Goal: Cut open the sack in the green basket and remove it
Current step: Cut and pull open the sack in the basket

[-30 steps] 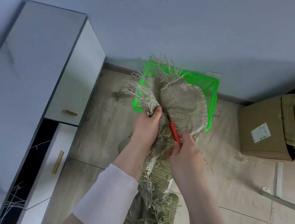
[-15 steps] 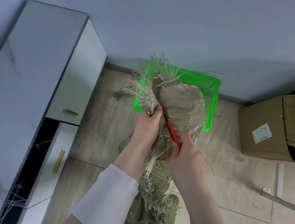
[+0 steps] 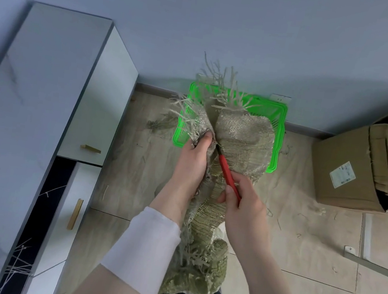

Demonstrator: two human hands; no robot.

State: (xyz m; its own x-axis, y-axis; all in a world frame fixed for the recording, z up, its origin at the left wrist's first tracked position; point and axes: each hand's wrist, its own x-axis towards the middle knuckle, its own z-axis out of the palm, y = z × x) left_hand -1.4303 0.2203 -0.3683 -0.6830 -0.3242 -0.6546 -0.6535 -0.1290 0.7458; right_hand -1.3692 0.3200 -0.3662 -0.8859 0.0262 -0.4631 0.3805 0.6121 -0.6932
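A frayed tan woven sack (image 3: 244, 139) hangs between my hands, its upper part over the green basket (image 3: 281, 124) by the wall, its lower part bunched near my legs. My left hand (image 3: 195, 159) grips the sack's torn, fringed left edge. My right hand (image 3: 242, 203) holds a red-handled cutter (image 3: 227, 174), whose tip points up-left into the split in the fabric beside my left fingers.
A grey-white cabinet (image 3: 45, 101) with brass handles stands at the left, one lower section open. Brown cardboard boxes (image 3: 359, 170) sit at the right. A metal bar (image 3: 375, 267) lies on the tiled floor, with loose sack fibres scattered around.
The cutter's tip has slid up the sack toward my left fingers. The fringed top of the sack has risen slightly; my left hand keeps its grip.
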